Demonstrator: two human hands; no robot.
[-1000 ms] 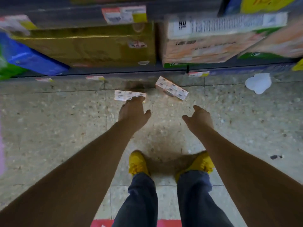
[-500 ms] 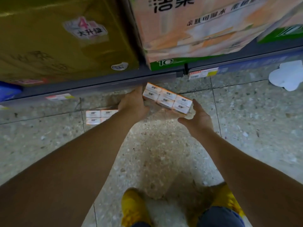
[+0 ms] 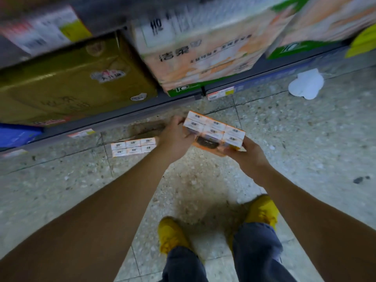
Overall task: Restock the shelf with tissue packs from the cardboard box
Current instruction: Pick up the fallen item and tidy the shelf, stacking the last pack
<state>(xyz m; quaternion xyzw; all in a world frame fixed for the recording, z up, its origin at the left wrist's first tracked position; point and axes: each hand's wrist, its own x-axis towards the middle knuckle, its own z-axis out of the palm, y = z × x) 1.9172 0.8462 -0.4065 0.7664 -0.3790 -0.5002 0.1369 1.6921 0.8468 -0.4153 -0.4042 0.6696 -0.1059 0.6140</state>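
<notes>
One tissue pack (image 3: 213, 129) is held off the floor (image 3: 284, 149) by both hands, at 12 o'clock from the yellow shoes (image 3: 173, 235). Its far-left end is gripped by the left hand (image 3: 174, 137), with the fingers curled round it. Its near-right corner is cupped from below by the right hand (image 3: 247, 154), so neither hand is free. A second tissue pack (image 3: 133, 146) is seen lying flat on the floor, at 9 o'clock from the left hand and just beside it. The bottom shelf (image 3: 122, 117) is found at 12 o'clock. It is already loaded with a big brown box (image 3: 71, 86) at 11 o'clock and a large orange-and-white pack (image 3: 203, 58) at 12 o'clock. The held pack has not been put on a shelf yet. So the job is judged to be only partly done: this pack is yet to be placed, and the floor pack is yet to be picked up. An open cardboard box cannot be made out, so how many packs are left cannot be told.
</notes>
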